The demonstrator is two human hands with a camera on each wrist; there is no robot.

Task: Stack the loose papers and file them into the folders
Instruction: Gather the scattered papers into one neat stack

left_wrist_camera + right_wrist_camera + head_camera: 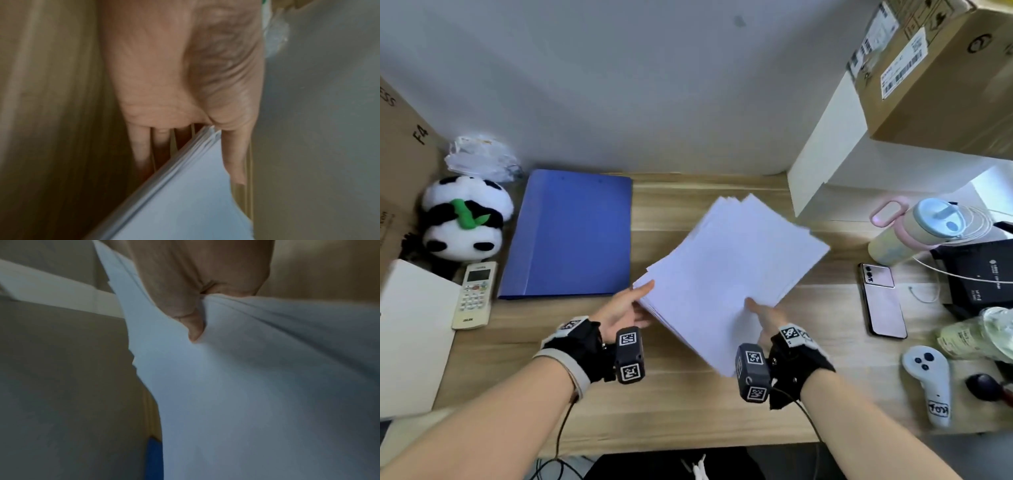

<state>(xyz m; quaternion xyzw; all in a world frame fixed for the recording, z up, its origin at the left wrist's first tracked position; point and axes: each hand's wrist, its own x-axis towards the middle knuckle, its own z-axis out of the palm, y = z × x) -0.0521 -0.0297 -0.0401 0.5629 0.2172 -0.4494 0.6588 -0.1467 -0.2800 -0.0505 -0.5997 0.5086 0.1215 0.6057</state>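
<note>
both hands hold the paper stack [732, 270] above the bench [688, 404]: left hand [625, 306] pinches its corner, right hand [765, 317] grips the near edge. the sheets are fanned, so tap them square before opening the closed blue folder [571, 236] on the left.

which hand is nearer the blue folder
Left. The left hand grips the paper stack just right of the blue folder; the right hand holds the stack's far side.

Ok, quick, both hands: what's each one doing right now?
Left hand: holding the papers, thumb on top, fingers under.
Right hand: gripping the papers too, thumb pressed on top.
</note>
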